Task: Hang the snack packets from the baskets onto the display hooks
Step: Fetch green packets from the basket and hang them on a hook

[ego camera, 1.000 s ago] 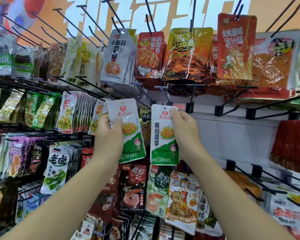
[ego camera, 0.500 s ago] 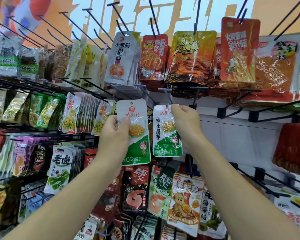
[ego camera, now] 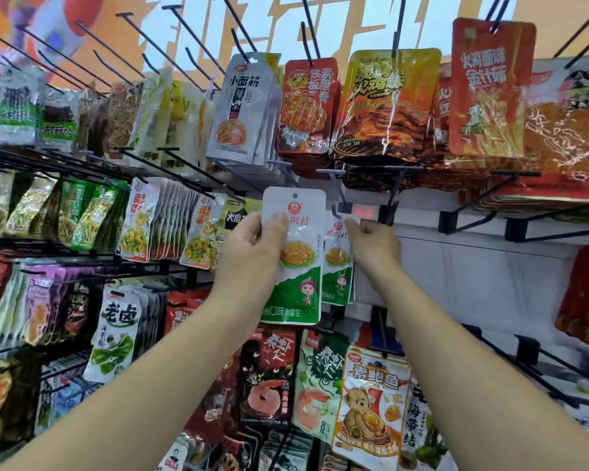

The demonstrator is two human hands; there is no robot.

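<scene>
At mid-rack, the right hand (ego camera: 374, 244) pinches the right packet (ego camera: 337, 266) by its top corner, raised against the bare hook tip (ego camera: 336, 212), presumably to thread its hole. Just left, the left hand (ego camera: 252, 253) grips the left packet (ego camera: 295, 263) upright, thumb across its front, likely queued next.

Bright, even shop light, with wide-angle bowing toward the edges.

Overhead light leaves white glare streaks on the glossy orange packet (ego camera: 388, 110) and the red packet (ego camera: 487, 90) of the top row. The white-and-green packet (ego camera: 295, 253) in the left hand (ego camera: 252, 253) is sharp; the twin packet (ego camera: 337, 260) pinched by the right hand (ego camera: 374, 246) is a little softer. The packets at far left (ego camera: 16, 110) are smeared, the lower left corner is dim, and the black hooks (ego camera: 399, 25) fan out, bent by the lens.
</scene>
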